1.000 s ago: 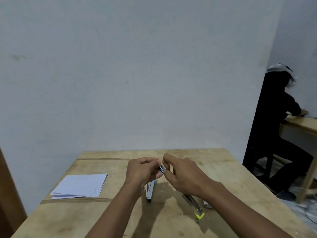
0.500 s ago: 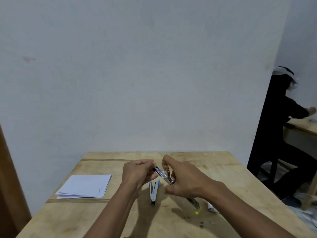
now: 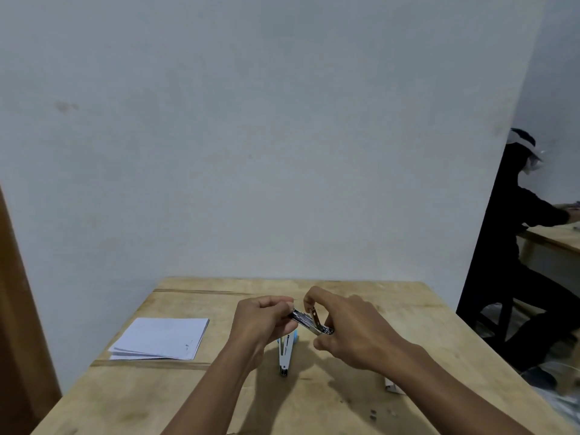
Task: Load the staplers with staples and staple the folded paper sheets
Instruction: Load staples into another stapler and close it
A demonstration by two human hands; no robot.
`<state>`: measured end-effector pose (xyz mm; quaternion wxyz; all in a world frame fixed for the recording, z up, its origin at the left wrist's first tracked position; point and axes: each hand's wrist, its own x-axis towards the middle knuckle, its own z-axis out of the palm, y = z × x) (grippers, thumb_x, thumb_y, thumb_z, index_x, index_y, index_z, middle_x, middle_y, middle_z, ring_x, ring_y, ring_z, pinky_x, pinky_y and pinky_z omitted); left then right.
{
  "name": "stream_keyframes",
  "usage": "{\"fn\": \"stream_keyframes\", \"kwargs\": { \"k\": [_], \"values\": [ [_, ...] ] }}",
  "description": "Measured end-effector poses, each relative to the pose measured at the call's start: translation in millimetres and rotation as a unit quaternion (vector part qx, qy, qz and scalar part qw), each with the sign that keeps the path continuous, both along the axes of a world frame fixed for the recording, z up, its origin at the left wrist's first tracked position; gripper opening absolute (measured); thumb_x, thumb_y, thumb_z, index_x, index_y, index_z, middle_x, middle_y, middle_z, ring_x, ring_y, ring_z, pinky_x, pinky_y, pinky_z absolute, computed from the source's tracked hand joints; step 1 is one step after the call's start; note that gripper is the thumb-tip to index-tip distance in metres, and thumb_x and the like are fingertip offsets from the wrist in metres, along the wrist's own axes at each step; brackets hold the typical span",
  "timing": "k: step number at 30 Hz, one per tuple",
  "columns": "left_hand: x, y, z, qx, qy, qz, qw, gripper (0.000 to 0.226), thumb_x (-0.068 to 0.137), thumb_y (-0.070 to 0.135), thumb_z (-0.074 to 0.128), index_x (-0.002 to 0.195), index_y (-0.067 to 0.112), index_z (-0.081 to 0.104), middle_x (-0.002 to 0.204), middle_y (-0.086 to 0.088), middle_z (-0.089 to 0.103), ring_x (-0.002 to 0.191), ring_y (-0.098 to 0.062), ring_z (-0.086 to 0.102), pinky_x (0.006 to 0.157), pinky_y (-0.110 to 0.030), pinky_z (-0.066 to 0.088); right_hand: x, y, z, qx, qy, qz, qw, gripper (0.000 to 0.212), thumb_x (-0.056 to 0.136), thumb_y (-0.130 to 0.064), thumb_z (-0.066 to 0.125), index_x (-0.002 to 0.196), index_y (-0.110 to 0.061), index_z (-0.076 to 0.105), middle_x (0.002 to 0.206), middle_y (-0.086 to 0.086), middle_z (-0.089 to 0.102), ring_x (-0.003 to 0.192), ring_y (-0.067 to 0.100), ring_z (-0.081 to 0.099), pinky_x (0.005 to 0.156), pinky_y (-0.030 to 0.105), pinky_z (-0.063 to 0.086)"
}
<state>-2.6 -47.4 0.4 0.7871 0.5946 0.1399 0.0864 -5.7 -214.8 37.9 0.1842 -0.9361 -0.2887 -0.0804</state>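
Above the wooden table [image 3: 408,309], both hands hold a small metal stapler [image 3: 309,321]. My left hand [image 3: 263,321] pinches its left end. My right hand [image 3: 348,328] grips its right end, with fingertips on a small raised metal part on top. A second stapler, white and blue [image 3: 286,351], lies open on the table just below the hands. A stack of folded white paper sheets [image 3: 161,339] lies at the left.
A small white packet [image 3: 394,387] pokes out from under my right forearm. Loose bits of staples [image 3: 373,414] lie near the front right. At the far right a person in black [image 3: 514,246] sits at another table. A white wall stands behind the table.
The view has tilted up a little. The metal stapler, held by both hands throughout, has come out from between the fingers and now lies slanted with a small part raised on top.
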Motion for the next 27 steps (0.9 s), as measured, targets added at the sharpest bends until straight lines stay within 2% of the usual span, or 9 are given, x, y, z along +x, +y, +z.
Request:
{"fn": "stream_keyframes", "kwargs": {
  "k": [2, 6, 10, 13, 16, 20, 23, 25, 27],
  "values": [
    [-1.0, -0.3, -0.4, -0.001, 0.005, -0.012, 1.000, 0.008, 0.083, -0.005, 0.067, 0.089, -0.005, 0.072, 0.084, -0.026, 0.073, 0.074, -0.030, 0.070, 0.059, -0.023, 0.059, -1.9, 0.1, 2.2, -0.012, -0.007, -0.001, 1.000, 0.044, 0.079, -0.029, 0.073, 0.108, -0.037, 0.041, 0.088, -0.003, 0.068, 0.084, 0.024, 0.059, 0.073, 0.034, 0.049],
    [-5.2, -3.6, -0.6, 0.014, 0.019, -0.049, 0.998, 0.017, 0.080, -0.004, 0.070, 0.097, -0.005, 0.070, 0.086, -0.020, 0.072, 0.071, -0.022, 0.068, 0.063, -0.023, 0.059, -4.4, 0.6, 1.9, -0.033, -0.020, -0.007, 0.999, 0.045, 0.079, -0.029, 0.072, 0.108, -0.039, 0.039, 0.091, -0.003, 0.068, 0.087, 0.027, 0.058, 0.073, 0.036, 0.049],
    [-6.4, -3.9, 0.6, -0.013, 0.018, -0.071, 0.997, 0.022, 0.081, -0.004, 0.069, 0.103, -0.003, 0.068, 0.073, -0.012, 0.071, 0.065, -0.017, 0.066, 0.066, -0.024, 0.059, -5.6, 0.2, 1.9, -0.041, -0.030, -0.011, 0.999, 0.046, 0.078, -0.027, 0.071, 0.107, -0.037, 0.037, 0.091, -0.001, 0.068, 0.083, 0.030, 0.060, 0.072, 0.038, 0.051],
    [-5.7, -3.8, 4.2, -0.052, 0.019, -0.053, 0.997, 0.014, 0.085, -0.002, 0.063, 0.096, -0.006, 0.071, 0.066, -0.011, 0.067, 0.058, -0.017, 0.063, 0.060, -0.023, 0.059, -5.6, -0.8, 5.4, -0.043, -0.041, -0.011, 0.998, 0.045, 0.079, -0.027, 0.070, 0.106, -0.036, 0.036, 0.089, -0.001, 0.069, 0.081, 0.030, 0.061, 0.070, 0.038, 0.051],
    [-5.1, -3.8, 5.1, -0.040, 0.019, -0.039, 0.998, 0.016, 0.086, -0.004, 0.057, 0.094, -0.006, 0.071, 0.076, -0.018, 0.068, 0.060, -0.020, 0.063, 0.058, -0.023, 0.058, -6.4, -0.2, 7.3, -0.055, -0.044, -0.013, 0.997, 0.044, 0.080, -0.026, 0.070, 0.105, -0.037, 0.036, 0.088, 0.000, 0.067, 0.081, 0.030, 0.060, 0.066, 0.036, 0.047],
    [-4.9, -5.5, 3.1, 0.006, 0.017, -0.037, 0.999, 0.017, 0.081, -0.007, 0.065, 0.097, -0.005, 0.069, 0.080, -0.017, 0.070, 0.065, -0.020, 0.066, 0.065, -0.025, 0.058, -9.0, 0.8, 7.0, -0.053, -0.045, -0.018, 0.997, 0.043, 0.081, -0.026, 0.068, 0.106, -0.036, 0.035, 0.090, 0.001, 0.065, 0.082, 0.031, 0.059, 0.065, 0.035, 0.044],
    [-4.2, -6.8, 3.2, 0.005, 0.005, -0.035, 0.999, 0.021, 0.079, -0.006, 0.067, 0.101, -0.003, 0.068, 0.079, -0.016, 0.070, 0.068, -0.022, 0.065, 0.068, -0.027, 0.058, -12.1, 1.2, 6.4, -0.053, -0.060, -0.012, 0.997, 0.041, 0.083, -0.023, 0.065, 0.107, -0.036, 0.034, 0.091, 0.000, 0.065, 0.081, 0.032, 0.057, 0.065, 0.036, 0.044],
    [-6.9, -10.2, 6.3, -0.057, -0.012, -0.029, 0.998, 0.017, 0.084, -0.002, 0.063, 0.101, -0.001, 0.064, 0.083, -0.016, 0.068, 0.072, -0.023, 0.064, 0.067, -0.028, 0.059, -12.9, 1.1, 7.6, -0.067, -0.093, -0.006, 0.993, 0.042, 0.085, -0.017, 0.058, 0.109, -0.037, 0.031, 0.091, 0.001, 0.062, 0.076, 0.033, 0.052, 0.061, 0.035, 0.039],
    [-7.6, -16.2, 9.6, -0.220, -0.011, -0.010, 0.975, 0.006, 0.090, 0.003, 0.056, 0.093, -0.002, 0.059, 0.087, -0.019, 0.064, 0.077, -0.027, 0.065, 0.068, -0.033, 0.058, -14.9, 2.3, 11.1, -0.105, -0.150, -0.012, 0.983, 0.054, 0.084, -0.009, 0.053, 0.117, -0.043, 0.028, 0.087, 0.002, 0.055, 0.071, 0.033, 0.046, 0.054, 0.034, 0.031]
  ]
}}
